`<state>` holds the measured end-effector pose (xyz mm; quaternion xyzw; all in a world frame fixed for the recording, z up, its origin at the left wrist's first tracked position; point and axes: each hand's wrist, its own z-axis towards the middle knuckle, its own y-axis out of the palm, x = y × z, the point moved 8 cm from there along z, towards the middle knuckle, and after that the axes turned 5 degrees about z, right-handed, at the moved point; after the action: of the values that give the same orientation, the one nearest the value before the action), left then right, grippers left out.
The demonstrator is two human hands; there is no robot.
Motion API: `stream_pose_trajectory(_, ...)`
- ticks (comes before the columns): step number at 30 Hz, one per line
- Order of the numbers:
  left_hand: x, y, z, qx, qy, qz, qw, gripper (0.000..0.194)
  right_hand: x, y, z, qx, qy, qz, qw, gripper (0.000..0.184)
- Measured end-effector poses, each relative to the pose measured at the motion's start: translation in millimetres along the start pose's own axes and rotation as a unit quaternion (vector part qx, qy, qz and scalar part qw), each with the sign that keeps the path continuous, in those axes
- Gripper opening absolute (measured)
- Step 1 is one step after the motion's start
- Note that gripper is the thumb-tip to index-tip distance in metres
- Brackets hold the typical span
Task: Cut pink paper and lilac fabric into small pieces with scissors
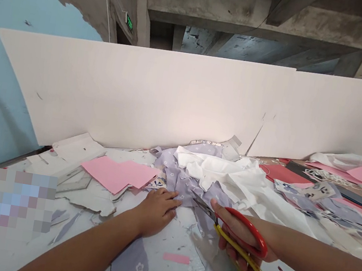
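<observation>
In the head view my right hand is closed round scissors with one red and one yellow handle. The blades point left and look parted, with the tips at a purple floral cloth. My left hand lies palm down at the near edge of that cloth, its fingers laid out on it just left of the blades. White cloth is bunched up against the purple cloth on the far side. A purple patch with a small flower lies beneath my left forearm, with a pink edge under it.
Pink sheets and torn white board pieces lie to the left. Fabric scraps, red card and white cord are heaped at right. A tall white panel stands along the table's back.
</observation>
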<state>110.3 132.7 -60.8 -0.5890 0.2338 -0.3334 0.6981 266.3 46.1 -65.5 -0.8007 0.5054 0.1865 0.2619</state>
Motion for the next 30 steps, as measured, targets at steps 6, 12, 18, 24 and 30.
stream_pose_trajectory(6, -0.5, -0.1, -0.5, 0.008, -0.002, 0.008, 1.000, 0.038, -5.0, 3.2, -1.9, -0.008, 0.002, -0.056, 0.998, 0.080)
stream_pose_trajectory(12, 26.1, -19.7, -6.8, 0.077, 0.066, 0.062, 0.993, 0.025, -5.8, 7.4, -2.6, -0.031, -0.003, -0.043, 0.999, 0.084)
stream_pose_trajectory(18, 26.8, -9.5, -2.4, 0.007, 0.039, 0.026, 0.999, 0.034, -7.2, 6.5, -1.3, -0.063, -0.010, -0.014, 0.998, 0.085)
stream_pose_trajectory(24, 16.2, -2.5, -0.1, -0.020, 0.014, 0.002, 1.000, 0.040, 5.2, 0.3, -6.4, -0.061, 0.009, -0.001, 0.998, 0.084)
stream_pose_trajectory(30, 13.3, -0.4, -1.9, -0.034, 0.000, -0.009, 0.999, 0.042, 19.2, -10.4, -15.3, -0.062, 0.005, 0.010, 0.998, 0.086)
